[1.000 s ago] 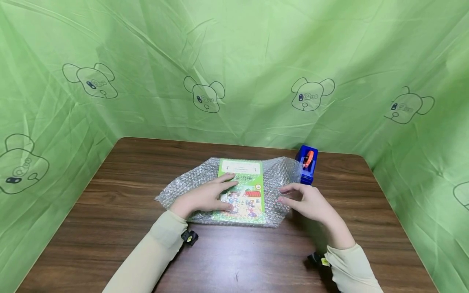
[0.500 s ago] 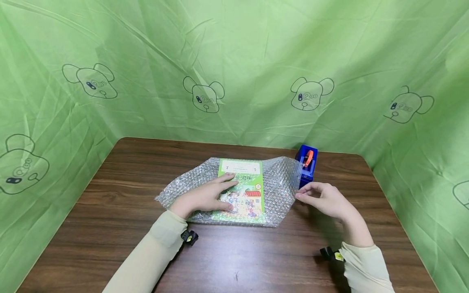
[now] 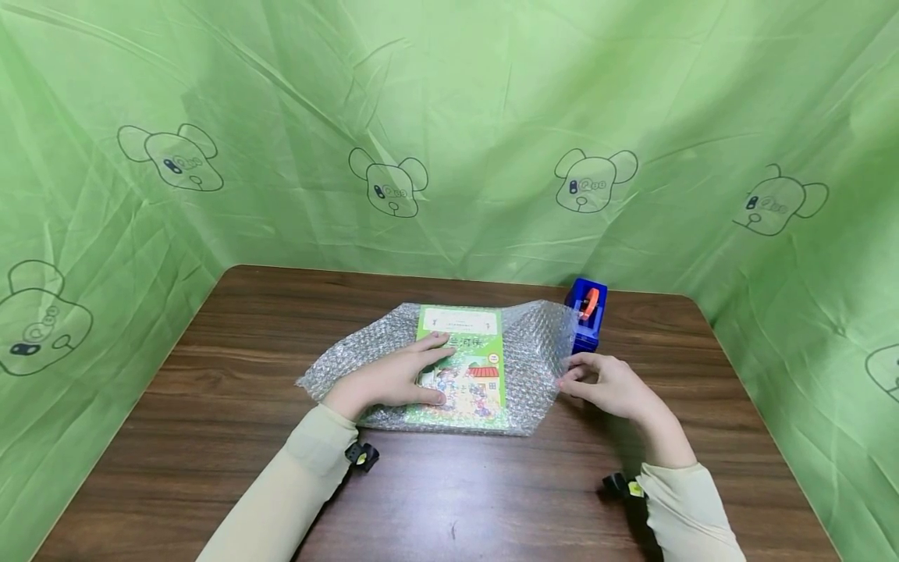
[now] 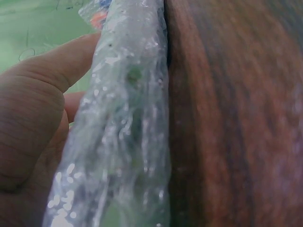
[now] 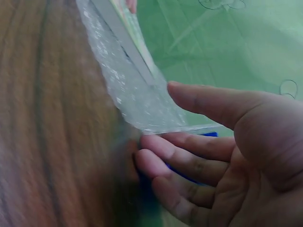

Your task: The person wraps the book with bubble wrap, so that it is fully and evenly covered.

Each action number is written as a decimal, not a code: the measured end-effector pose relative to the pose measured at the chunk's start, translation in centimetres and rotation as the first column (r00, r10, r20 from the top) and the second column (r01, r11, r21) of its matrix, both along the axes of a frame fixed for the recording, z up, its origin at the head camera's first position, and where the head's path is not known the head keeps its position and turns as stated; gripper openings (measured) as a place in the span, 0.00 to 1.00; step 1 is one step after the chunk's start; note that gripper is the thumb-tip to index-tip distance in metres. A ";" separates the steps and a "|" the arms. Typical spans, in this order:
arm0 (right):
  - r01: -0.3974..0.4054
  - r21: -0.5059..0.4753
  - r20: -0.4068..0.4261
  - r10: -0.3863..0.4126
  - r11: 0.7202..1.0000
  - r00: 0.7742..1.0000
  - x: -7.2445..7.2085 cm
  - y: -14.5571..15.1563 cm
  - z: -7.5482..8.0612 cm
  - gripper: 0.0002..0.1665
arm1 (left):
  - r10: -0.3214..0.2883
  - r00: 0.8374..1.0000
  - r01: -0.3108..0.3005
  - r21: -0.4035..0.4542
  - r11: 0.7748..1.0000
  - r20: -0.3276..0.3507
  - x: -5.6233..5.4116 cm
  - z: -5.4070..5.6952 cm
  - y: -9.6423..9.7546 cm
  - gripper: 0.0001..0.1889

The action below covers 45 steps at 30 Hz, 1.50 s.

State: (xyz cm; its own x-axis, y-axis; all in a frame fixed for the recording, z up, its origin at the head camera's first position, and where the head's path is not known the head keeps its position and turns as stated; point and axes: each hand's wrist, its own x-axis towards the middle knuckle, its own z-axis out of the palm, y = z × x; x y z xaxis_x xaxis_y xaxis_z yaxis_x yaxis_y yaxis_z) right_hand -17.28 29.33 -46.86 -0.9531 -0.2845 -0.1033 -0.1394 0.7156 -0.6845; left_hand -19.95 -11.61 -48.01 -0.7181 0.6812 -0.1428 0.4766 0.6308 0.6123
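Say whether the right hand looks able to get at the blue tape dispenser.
Probably yes: the right hand is close to the blue tape dispenser; bubble wrap overlaps part of its left side, but its right looks free.

I see the person in pale cream sleeves: the left sleeve (image 3: 281, 488) fairly smooth with a creased cuff, the right sleeve (image 3: 684, 507) more wrinkled. Beneath each wrist I make out a small black camera (image 3: 360, 455) with a yellow patch (image 3: 635, 489), its markings unreadable.
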 end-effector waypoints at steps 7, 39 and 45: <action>0.029 -0.066 -0.010 -0.030 0.997 0.999 0.0 -1.6 -0.4 0.24 | 0.000 1.000 0.000 0.005 1.000 0.002 0.0 -0.1 -0.1 0.48; 0.128 -0.293 -0.228 -0.199 0.947 0.953 0.3 -5.8 -0.6 0.12 | -0.001 1.000 0.001 0.009 1.000 0.002 -0.1 -0.3 -0.2 0.49; 0.084 -0.341 -0.291 -0.190 0.936 0.938 0.3 -7.2 -0.5 0.10 | 0.000 1.000 0.000 0.015 1.000 0.000 -0.1 -0.3 -0.2 0.49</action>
